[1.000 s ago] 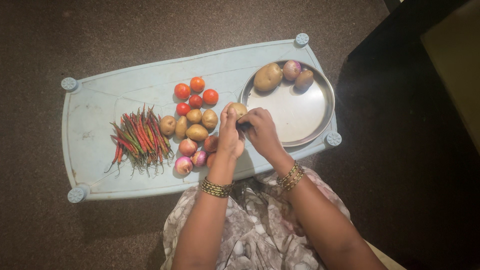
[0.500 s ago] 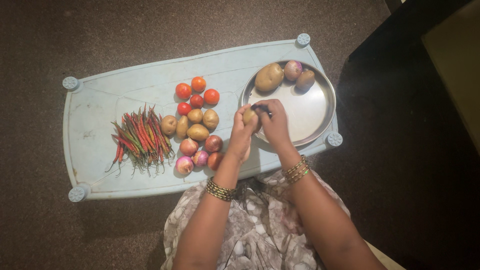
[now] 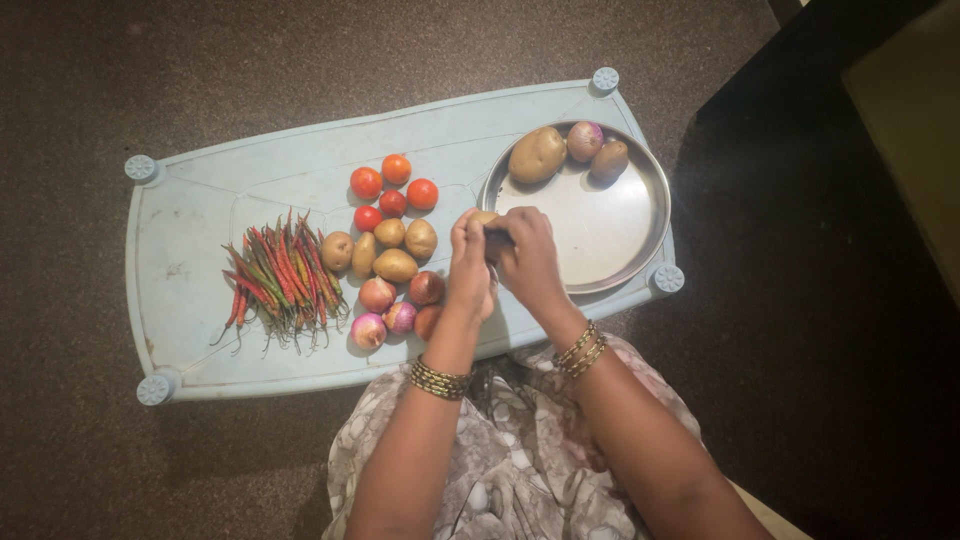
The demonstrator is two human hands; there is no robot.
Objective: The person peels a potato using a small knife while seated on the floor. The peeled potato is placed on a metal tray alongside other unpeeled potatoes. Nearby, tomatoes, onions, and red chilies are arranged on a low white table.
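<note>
Small potato (image 3: 484, 219) sits between our hands, above near-left rim of steel plate (image 3: 600, 245). Left hand (image 3: 468, 268) curls round it, fingers closed. Right hand (image 3: 527, 258) pinches its right side; whether a tool is held, we cannot tell. We judge it firm, light, dusty-skinned, rolls easily; grip round middle. Potato pile (image 3: 385, 247) near left.

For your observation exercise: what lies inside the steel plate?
At the far rim of the steel plate lie a large potato, an onion and a small potato. The right hand covers its near-left part.
</note>
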